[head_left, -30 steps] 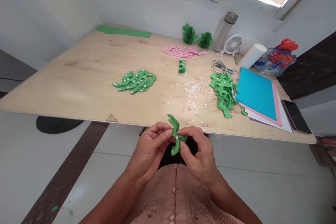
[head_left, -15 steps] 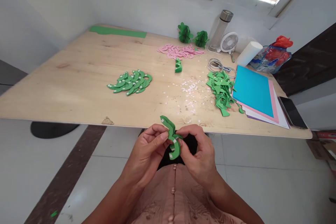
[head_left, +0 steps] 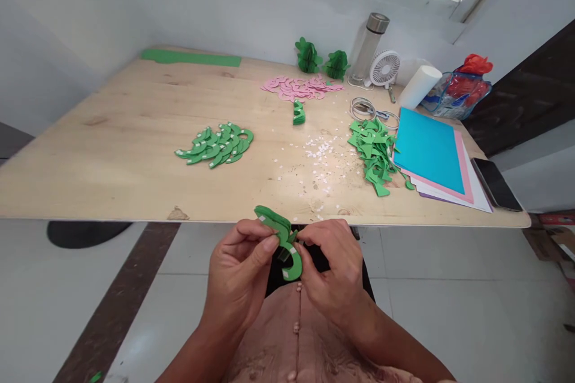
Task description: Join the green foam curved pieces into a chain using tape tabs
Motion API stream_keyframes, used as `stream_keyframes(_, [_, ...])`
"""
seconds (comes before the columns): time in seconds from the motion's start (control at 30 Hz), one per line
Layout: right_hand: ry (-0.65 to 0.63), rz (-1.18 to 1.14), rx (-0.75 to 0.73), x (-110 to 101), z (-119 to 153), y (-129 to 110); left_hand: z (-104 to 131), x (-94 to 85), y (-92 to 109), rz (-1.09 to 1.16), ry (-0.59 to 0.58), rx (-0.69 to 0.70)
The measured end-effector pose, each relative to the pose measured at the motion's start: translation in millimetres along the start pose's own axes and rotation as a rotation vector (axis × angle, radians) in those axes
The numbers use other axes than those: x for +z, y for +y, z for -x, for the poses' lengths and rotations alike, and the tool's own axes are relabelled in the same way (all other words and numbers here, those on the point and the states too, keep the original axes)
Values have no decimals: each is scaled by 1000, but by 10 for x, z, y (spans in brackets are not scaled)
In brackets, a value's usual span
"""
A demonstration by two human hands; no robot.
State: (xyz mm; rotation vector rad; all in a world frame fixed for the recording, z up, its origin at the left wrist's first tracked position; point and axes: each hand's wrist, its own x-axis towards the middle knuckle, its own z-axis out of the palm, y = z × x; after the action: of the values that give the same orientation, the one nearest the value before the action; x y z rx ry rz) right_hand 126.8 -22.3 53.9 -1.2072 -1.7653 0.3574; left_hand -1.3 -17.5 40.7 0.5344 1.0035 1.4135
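Just off the table's front edge, my left hand (head_left: 245, 263) pinches a stack of green paper cutouts (head_left: 277, 224) between thumb and fingers. The cutouts are curved, and small white tape pieces show on the front one. On the stack's right side, the thumb and forefinger of my right hand (head_left: 335, 263) are closed at the edge of the cutouts, where the layers stand apart. A pile of similar green curved pieces with white tabs (head_left: 215, 143) lies on the left of the table. A small folded green stack (head_left: 299, 113) stands near the middle.
Pink cutouts (head_left: 300, 88), two green paper figures (head_left: 308, 55), a bottle (head_left: 366, 51) and a small fan (head_left: 385, 69) are at the back. White scraps (head_left: 321, 148), tape rolls (head_left: 362, 109), green offcuts (head_left: 372, 152), coloured sheets (head_left: 429, 149) and a phone (head_left: 495, 184) lie to the right.
The stack has shifted left and turned, its upper end tilting further left. Its layers have parted differently at my right fingertips. The camera view has shifted slightly.
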Motion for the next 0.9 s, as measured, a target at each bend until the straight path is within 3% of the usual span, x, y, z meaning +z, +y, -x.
stream_keyframes(0.3, [25, -36, 38, -16, -15, -34, 39, 5, 8, -46, -3, 55])
stream_keyframes(0.9, [3, -46, 79, 1, -11, -36, 33, -17, 3, -10, 8, 3])
